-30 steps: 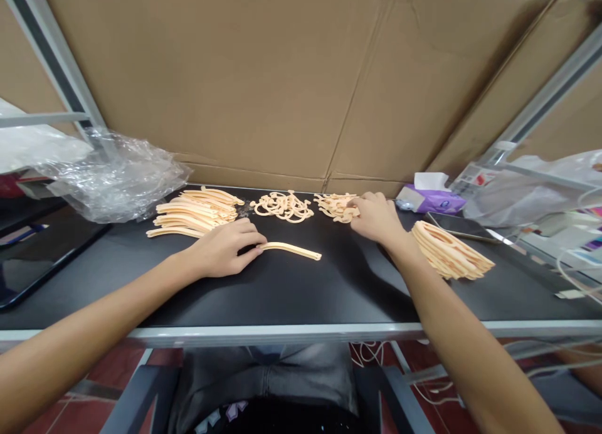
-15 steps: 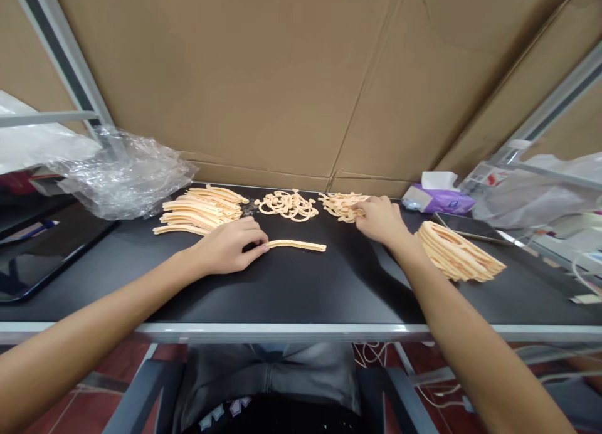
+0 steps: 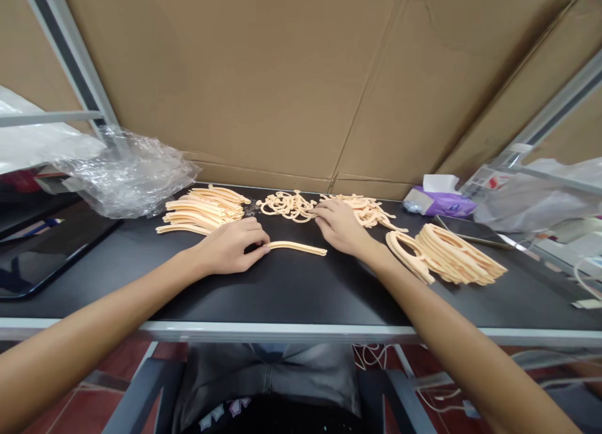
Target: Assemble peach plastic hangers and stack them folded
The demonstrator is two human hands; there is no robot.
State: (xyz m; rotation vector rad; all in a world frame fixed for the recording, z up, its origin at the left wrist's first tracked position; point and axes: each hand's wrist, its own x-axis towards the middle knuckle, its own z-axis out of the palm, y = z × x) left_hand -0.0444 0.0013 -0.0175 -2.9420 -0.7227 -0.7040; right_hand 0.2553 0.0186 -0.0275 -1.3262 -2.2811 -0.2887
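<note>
My left hand (image 3: pixel 235 246) rests on the black tabletop, thumb and fingers pinching the left end of a slim, pale-orange curved strip (image 3: pixel 301 249). That strip lies pointing right. Behind and left of the hand is a stack of similar strips (image 3: pixel 202 208). My right hand (image 3: pixel 341 224) reaches left with its fingers stretched out, at the right edge of a middle pile of small curled pieces (image 3: pixel 286 203). Whether its fingertips touch a piece is unclear. Beyond that hand lies another pile of thin knobbed pieces (image 3: pixel 369 209), partly hidden by it.
Flat looped pieces (image 3: pixel 461 255) are stacked at the right, one loop (image 3: pixel 407 255) lying apart beside my forearm. A purple tissue pack (image 3: pixel 444 202) and a dark phone-like slab (image 3: pixel 470 229) sit behind. Crumpled clear plastic (image 3: pixel 136 174) is back left; a cardboard wall (image 3: pixel 263 83) stands behind.
My right hand has moved left from the right-hand knobbed pile to the middle curled pile. That right pile looks more spread out, and the separate loop shows now. My left hand stays put.
</note>
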